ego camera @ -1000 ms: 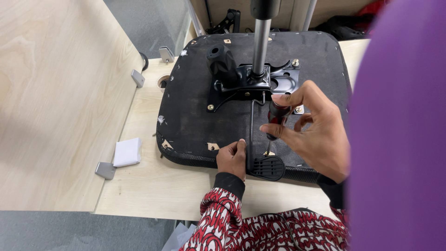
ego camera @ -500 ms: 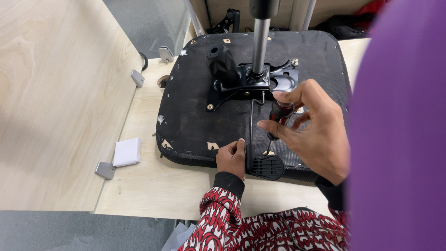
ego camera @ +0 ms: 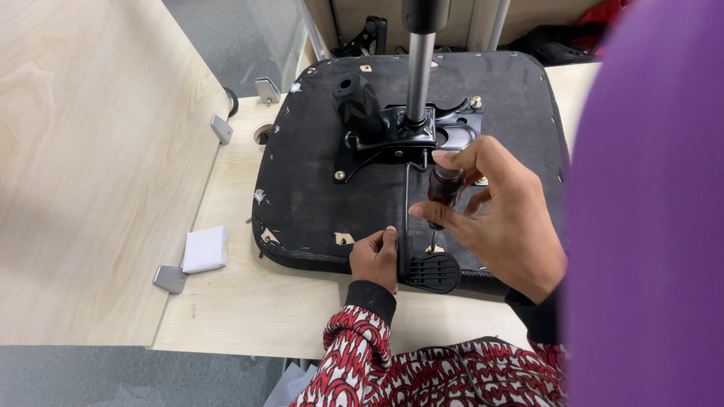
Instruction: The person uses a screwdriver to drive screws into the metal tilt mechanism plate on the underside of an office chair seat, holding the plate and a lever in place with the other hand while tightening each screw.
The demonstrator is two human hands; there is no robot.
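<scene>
An upturned black chair seat (ego camera: 309, 188) lies on a pale wooden table (ego camera: 249, 309). A black metal mechanism plate (ego camera: 392, 136) with a chrome column (ego camera: 419, 71) is bolted to its middle. My right hand (ego camera: 505, 218) grips a screwdriver (ego camera: 445, 188) with a dark red and black handle. The tool stands upright, its tip down on the seat near the front edge. My left hand (ego camera: 375, 260), in a red and white patterned sleeve, curls around the thin rod of a black lever (ego camera: 430, 271) at the seat's front rim.
A small white block (ego camera: 205, 249) and a grey metal bracket (ego camera: 170, 279) lie left of the seat. A raised wooden panel (ego camera: 83, 166) fills the left side. Purple fabric (ego camera: 648, 203) blocks the right side. Black parts (ego camera: 362, 34) lie beyond the seat.
My right hand has shifted slightly on the screwdriver handle. The left hand and the seat have stayed in place.
</scene>
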